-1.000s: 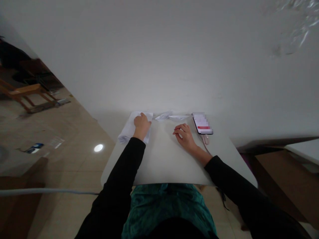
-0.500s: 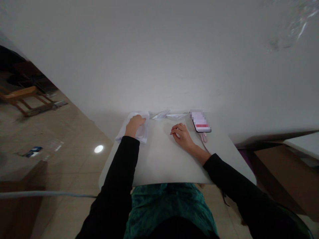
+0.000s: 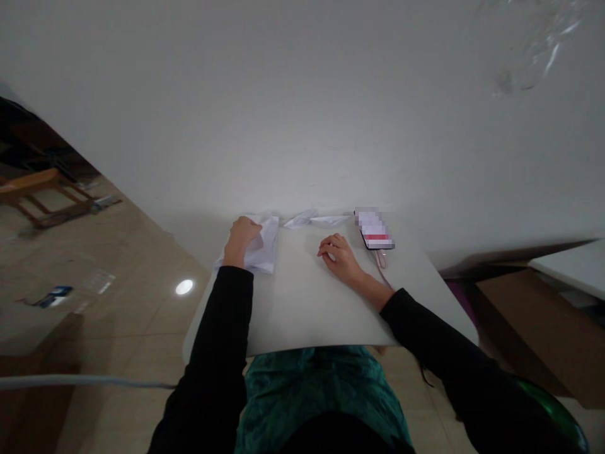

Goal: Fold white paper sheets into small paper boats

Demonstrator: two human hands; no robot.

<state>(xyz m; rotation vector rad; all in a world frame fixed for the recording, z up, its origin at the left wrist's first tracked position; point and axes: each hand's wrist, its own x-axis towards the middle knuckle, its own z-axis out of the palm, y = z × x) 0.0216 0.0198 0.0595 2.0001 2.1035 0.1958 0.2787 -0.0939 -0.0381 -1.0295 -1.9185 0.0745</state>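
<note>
A small pile of white paper [image 3: 267, 249] lies at the left back of the small white table [image 3: 302, 302]. My left hand [image 3: 243, 239] is over this pile, its fingers bent down and closed on the paper; the fingertips are hidden. Right of it, two folded pieces of white paper [image 3: 301, 219] lie along the wall. My right hand [image 3: 340, 257] rests on the tabletop near the middle, fingers loosely curved, with a gap between thumb and forefinger and nothing in them. Beyond it to the right lies a phone [image 3: 373, 228] with a pink strap [image 3: 380, 258].
A pale wall [image 3: 302, 126] rises right behind the table. On the right stands a cardboard box [image 3: 543, 328] beside a white surface [image 3: 571, 265]. A wooden stool [image 3: 45, 189] stands on the tiled floor at left. A grey cable [image 3: 89, 381] crosses at lower left.
My left hand has slid a little to the left over the paper pile, baring more of its right side. My right hand keeps its place. The whole view has shifted slightly.
</note>
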